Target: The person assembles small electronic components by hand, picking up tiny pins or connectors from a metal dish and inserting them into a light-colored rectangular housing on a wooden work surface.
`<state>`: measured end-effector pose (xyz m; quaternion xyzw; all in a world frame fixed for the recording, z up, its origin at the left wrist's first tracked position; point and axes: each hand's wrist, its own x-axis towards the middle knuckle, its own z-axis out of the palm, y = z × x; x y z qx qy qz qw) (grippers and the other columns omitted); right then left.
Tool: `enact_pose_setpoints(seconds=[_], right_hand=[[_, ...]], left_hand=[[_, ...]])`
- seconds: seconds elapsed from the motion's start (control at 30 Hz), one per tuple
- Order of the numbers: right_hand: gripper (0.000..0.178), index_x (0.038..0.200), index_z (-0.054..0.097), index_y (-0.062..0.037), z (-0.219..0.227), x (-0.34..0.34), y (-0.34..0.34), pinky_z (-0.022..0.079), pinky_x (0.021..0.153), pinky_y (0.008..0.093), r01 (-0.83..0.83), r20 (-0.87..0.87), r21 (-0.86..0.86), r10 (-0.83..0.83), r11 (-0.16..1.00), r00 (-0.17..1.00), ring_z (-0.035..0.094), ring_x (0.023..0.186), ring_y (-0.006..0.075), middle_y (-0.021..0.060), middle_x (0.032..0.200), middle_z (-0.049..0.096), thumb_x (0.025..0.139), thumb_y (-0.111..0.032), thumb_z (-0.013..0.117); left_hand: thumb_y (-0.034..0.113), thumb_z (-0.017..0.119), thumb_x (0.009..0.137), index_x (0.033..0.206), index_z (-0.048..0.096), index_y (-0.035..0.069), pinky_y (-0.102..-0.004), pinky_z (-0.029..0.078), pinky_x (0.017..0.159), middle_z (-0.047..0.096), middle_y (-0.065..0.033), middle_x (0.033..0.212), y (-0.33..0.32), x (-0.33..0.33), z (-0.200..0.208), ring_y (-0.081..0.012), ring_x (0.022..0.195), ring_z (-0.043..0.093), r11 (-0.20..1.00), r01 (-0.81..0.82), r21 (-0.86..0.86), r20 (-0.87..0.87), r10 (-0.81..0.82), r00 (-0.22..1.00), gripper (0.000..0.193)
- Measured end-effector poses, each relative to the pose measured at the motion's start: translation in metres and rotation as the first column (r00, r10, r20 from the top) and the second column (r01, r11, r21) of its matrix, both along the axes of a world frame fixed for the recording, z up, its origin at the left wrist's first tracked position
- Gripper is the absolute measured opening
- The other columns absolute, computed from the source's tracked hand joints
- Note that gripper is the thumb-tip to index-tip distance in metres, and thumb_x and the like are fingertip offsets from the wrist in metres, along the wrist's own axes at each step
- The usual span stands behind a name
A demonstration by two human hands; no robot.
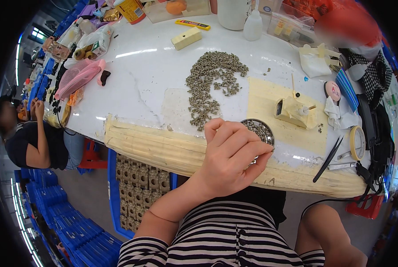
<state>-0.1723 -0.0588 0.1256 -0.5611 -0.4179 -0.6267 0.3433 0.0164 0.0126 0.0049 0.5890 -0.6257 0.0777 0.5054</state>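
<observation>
My left hand (234, 155) reaches across from the lower left and hovers over the table's near edge. Its fingers are bent and pinched together at the tips; whatever they hold is too small or hidden to tell. Partly behind it is a round metal dish (270, 133) filled with small metal parts, and the hand covers much of it. Beyond the hand, a loose heap of small grey metal parts (216, 62) curves over the white table (136, 80). My right hand does not show.
A tape-covered block with sticks (294, 112) stands right of the dish. Farther right lie black tweezers (328, 160) and a tape roll (357, 142). A white squeeze bottle (253, 26) stands at the back. Below the table, a blue crate (114, 191) holds metal castings. Another person (34, 142) sits at left.
</observation>
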Motion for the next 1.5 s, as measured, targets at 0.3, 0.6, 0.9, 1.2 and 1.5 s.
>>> enact_pose_setpoints(seconds=[0.3,0.6,0.9,1.2,1.5], right_hand=[[0.023,0.084,0.055,-0.0099,-0.055,-0.006,-0.020,0.046,0.073,0.0313,0.640,-0.722,0.369,-0.227,0.674,0.654,0.052,0.057,0.0105,-0.0029,0.065,0.056,0.096,-0.025,0.068],[0.009,0.093,0.074,-0.0032,-0.072,0.025,-0.072,0.044,0.067,0.0315,0.912,-0.705,-0.367,-0.694,0.184,-0.144,0.056,0.075,0.0202,0.0059,0.080,0.062,0.084,-0.004,0.076],[0.008,0.089,0.072,-0.0033,-0.086,0.031,-0.080,0.045,0.069,0.0349,0.892,-0.743,-0.376,-0.657,0.252,-0.127,0.057,0.077,0.0231,0.0062,0.083,0.064,0.083,-0.006,0.076],[0.011,0.091,0.072,-0.0013,-0.082,0.023,-0.067,0.045,0.069,0.0306,0.949,-0.666,-0.274,-0.742,0.158,-0.068,0.058,0.078,0.0197,0.0072,0.086,0.064,0.082,-0.002,0.078],[0.010,0.105,0.060,0.0048,-0.101,0.027,-0.033,0.050,0.079,0.0281,0.728,-0.877,0.215,-0.199,0.651,0.437,0.063,0.087,0.0171,0.0110,0.097,0.066,0.100,-0.004,0.058]], left_hand=[[0.006,0.083,0.068,0.085,0.073,0.012,-0.0349,0.033,0.080,0.063,0.0021,0.081,-0.001,0.000,0.001,-0.0187,0.079,0.056,1.000,-0.027,0.011,0.011,0.027,1.000,0.021],[0.006,0.082,0.070,0.085,0.073,0.011,-0.0356,0.034,0.083,0.065,0.0008,0.082,0.002,0.000,0.002,-0.0196,0.081,0.055,0.998,-0.054,0.035,-0.004,0.054,0.999,0.018],[0.004,0.081,0.071,0.084,0.073,0.009,-0.0356,0.035,0.082,0.065,-0.0006,0.081,0.003,0.000,0.004,-0.0210,0.080,0.055,0.997,-0.065,0.040,-0.009,0.065,0.998,0.017],[0.004,0.082,0.071,0.085,0.073,0.009,-0.0355,0.035,0.082,0.066,-0.0005,0.082,0.003,0.001,0.003,-0.0207,0.080,0.055,0.997,-0.065,0.042,-0.001,0.065,0.998,0.018],[0.004,0.082,0.071,0.086,0.073,0.009,-0.0358,0.035,0.082,0.066,-0.0006,0.082,0.002,0.000,0.004,-0.0208,0.080,0.056,0.997,-0.051,0.052,0.010,0.051,0.999,0.018]])
